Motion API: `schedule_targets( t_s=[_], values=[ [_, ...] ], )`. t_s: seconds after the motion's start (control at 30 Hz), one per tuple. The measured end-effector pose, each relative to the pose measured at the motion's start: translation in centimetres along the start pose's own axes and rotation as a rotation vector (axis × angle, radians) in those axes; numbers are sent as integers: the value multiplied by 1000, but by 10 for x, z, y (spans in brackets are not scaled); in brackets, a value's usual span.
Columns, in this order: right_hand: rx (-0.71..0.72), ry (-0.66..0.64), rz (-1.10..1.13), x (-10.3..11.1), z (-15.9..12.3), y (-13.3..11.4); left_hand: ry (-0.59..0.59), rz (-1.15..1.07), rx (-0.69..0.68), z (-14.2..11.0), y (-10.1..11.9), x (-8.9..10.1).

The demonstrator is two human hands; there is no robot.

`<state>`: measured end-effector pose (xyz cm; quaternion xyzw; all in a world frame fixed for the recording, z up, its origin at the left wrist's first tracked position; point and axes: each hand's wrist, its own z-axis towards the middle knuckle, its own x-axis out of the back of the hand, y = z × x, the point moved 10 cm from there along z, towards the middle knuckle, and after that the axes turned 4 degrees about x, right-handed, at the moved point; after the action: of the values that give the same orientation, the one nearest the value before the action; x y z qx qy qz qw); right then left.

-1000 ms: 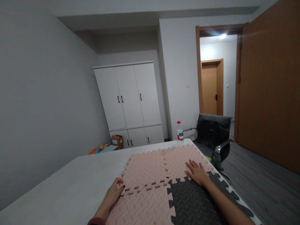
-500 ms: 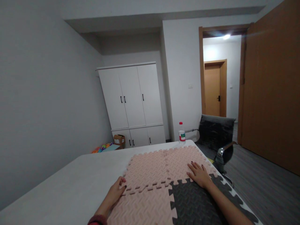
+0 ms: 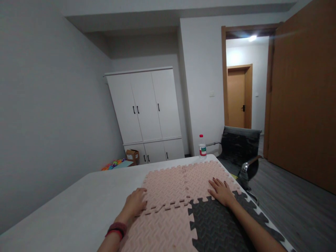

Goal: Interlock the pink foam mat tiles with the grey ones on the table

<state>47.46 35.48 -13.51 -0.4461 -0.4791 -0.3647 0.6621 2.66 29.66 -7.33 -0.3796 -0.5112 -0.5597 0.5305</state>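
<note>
Pink foam mats (image 3: 166,187), three of them, meet one dark grey mat (image 3: 215,224) at a shared corner on the white worktop (image 3: 78,206); the grey lies at four o'clock from that corner. Dark slits show along the seam running towards nine o'clock. There the left hand (image 3: 135,203) is at the pink edge, fingers bent and close together; whether they pinch the foam I cannot tell. Towards two o'clock the right hand (image 3: 222,192) lies palm down, fingers spread on pink. At one o'clock stands a red-capped bottle (image 3: 202,150)
</note>
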Motion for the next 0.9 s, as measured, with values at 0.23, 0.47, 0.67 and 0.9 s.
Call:
schedule_targets(
  t_s=[0.23, 0.47, 0.67, 0.9],
  values=[
    [0, -12, 5, 1, 0, -1, -134, 6, -40, -4, 27, -52],
    [0, -20, 1, -1, 0, -2, -208, 58, -83, -14, 27, -70],
    [13, -45, 7, -2, -1, -2, -222, 22, -99, -19, 30, -62],
    [65, -49, 63, 5, 12, -45, -233, 22, -78, -22, 32, -58]
  ],
)
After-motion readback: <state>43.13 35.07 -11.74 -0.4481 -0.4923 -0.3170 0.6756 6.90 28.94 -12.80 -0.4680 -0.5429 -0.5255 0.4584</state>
